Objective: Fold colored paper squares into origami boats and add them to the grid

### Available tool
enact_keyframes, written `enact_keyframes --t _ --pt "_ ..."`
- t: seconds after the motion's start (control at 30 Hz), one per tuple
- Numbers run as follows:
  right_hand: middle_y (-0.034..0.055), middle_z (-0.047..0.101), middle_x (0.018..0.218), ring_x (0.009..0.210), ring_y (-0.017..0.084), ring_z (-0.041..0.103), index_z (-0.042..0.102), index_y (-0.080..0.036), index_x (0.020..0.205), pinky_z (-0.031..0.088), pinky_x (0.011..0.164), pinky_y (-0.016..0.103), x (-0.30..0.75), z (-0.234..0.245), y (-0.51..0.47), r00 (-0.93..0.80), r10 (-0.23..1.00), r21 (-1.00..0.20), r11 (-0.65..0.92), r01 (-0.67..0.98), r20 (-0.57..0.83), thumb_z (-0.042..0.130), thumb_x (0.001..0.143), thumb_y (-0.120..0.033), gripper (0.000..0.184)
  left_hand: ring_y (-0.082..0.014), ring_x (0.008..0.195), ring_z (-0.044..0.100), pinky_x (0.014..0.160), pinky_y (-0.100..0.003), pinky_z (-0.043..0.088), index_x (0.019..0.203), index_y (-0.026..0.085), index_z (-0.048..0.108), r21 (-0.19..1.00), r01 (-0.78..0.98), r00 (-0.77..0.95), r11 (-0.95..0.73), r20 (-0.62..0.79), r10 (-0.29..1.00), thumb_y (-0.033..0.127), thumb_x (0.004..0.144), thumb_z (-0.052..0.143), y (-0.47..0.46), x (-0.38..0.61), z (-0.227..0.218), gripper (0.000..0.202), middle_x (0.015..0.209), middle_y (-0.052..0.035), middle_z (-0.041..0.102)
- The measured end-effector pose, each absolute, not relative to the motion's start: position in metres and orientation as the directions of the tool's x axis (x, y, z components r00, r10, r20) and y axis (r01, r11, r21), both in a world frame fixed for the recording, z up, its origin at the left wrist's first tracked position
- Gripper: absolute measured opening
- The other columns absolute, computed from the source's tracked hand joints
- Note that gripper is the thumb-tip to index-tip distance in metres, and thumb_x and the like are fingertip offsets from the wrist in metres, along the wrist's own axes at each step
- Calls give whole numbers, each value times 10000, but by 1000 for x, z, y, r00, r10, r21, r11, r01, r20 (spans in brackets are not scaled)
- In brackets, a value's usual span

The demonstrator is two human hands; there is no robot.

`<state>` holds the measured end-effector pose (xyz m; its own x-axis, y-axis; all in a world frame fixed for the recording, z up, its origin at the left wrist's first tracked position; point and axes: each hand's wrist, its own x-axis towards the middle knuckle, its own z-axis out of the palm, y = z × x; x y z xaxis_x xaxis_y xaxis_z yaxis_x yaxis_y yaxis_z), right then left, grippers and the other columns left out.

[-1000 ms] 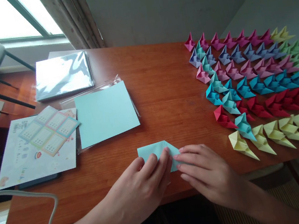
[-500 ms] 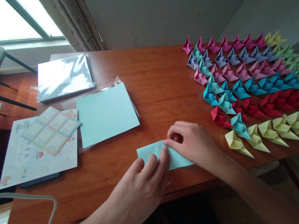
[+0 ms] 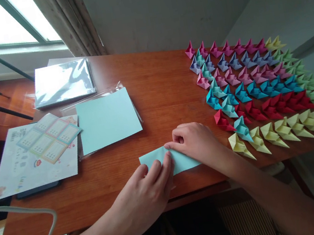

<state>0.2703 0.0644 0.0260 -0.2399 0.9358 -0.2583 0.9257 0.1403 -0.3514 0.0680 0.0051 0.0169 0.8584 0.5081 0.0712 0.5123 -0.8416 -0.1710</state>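
Now curled, the right hand (image 3: 195, 142) has moved to the far edge of the paper (image 3: 183, 163) on the table (image 3: 166, 100), apparently for creasing; the left hand (image 3: 149, 187) rests bent-fingered on it, any pinch unclear.

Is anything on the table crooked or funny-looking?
Yes, a bit: the card with colored boxes lies slantwise on the white sheet, out of line with its edges. The pale turquoise folded papers also cut across the other color rows. I see nothing spilled.
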Motion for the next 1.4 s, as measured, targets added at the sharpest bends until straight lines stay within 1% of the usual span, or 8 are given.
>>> enact_keyframes --t 0.27,0.47,0.57,0.73,0.8,1.0,1.2,1.4 --pt "40 731 744 702 192 662 728 -227 704 229 536 278 295 52 66 -285 754 -119 268 956 -592 701 880 -472 303 -228 1026 587 722 -350 438 1336 124 642 -167 521 853 -837 80 515 293 1039 459 3 67 14 387 1476 -141 561" --pt "69 714 746 661 218 664 713 -205 671 261 528 293 307 62 44 -194 770 -23 227 974 -607 808 784 -232 150 -221 1016 586 723 -353 442 1328 123 646 -151 515 857 -844 71 511 259 1033 471 5 67 16 369 1465 -130 570" --pt "49 705 808 711 207 662 691 -209 761 318 563 300 307 60 30 -277 845 -84 269 959 -458 727 826 -112 122 -218 1007 590 726 -359 450 1331 139 644 -121 537 843 -835 65 533 259 1042 446 5 66 17 371 1462 -98 580" --pt "29 665 839 798 216 632 615 -213 847 397 659 324 296 32 5 -244 948 -253 190 949 -202 670 910 -281 107 -231 1032 590 791 -375 474 1324 200 647 -28 611 791 -791 49 610 295 1028 480 2 66 15 353 1478 -29 573" --pt "19 643 829 802 216 609 574 -215 816 406 681 329 290 21 -3 -188 972 -300 138 944 -144 667 885 -221 116 -242 1031 591 833 -393 486 1314 205 648 39 644 762 -764 59 645 298 1015 504 1 67 14 345 1466 -21 585" --pt "-3 587 754 706 157 574 527 -221 792 441 642 282 269 23 -30 3 996 -603 49 796 85 585 899 -130 152 -263 1112 581 910 -399 506 1220 166 668 476 683 540 -554 181 822 240 980 535 -2 75 14 284 1314 -103 656" --pt "39 678 785 725 179 631 622 -195 918 508 700 310 239 33 -56 -105 874 -524 375 765 474 637 853 -33 176 -164 867 685 772 -273 550 1169 190 668 912 392 287 -117 0 958 287 960 592 -7 92 28 243 982 -47 738" --pt "56 748 847 802 196 710 696 -151 981 557 752 328 238 35 -57 -326 813 -450 550 704 483 598 888 -49 169 -111 610 621 561 -196 485 855 182 664 935 328 415 133 -269 869 332 940 628 5 86 39 177 682 22 675"
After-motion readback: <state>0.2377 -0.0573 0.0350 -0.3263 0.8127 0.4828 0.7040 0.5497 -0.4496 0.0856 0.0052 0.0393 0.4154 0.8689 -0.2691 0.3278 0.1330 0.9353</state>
